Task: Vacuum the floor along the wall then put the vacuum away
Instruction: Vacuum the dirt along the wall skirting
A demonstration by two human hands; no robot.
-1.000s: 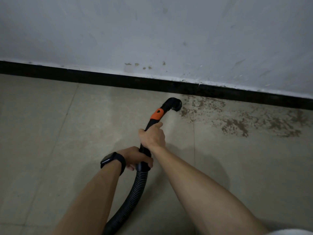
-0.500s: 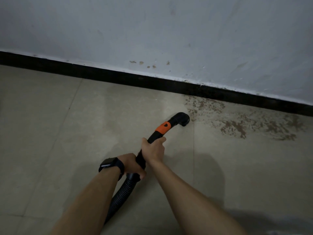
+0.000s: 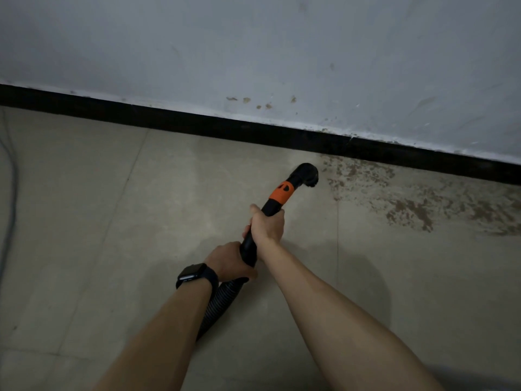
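Note:
A black vacuum wand with an orange collar (image 3: 281, 191) points away from me toward the wall. Its angled nozzle (image 3: 306, 175) sits on the beige tile floor at the left edge of a patch of brown dirt (image 3: 408, 204). My right hand (image 3: 266, 224) grips the wand just below the collar. My left hand (image 3: 229, 261), with a black watch on the wrist, grips the wand's lower end where the ribbed black hose (image 3: 218, 304) joins. The hose runs down between my forearms and out of sight.
A white wall (image 3: 253, 52) with small brown spots meets the floor at a black baseboard (image 3: 197, 124) running from upper left to right. A thin dark cord (image 3: 11, 193) lies on the floor at the far left.
The nozzle was drawn back from the baseboard, then pushed forward again to the dirt's left edge. Both hands kept their grip. My view shifted left, so the dirt now sits further right.

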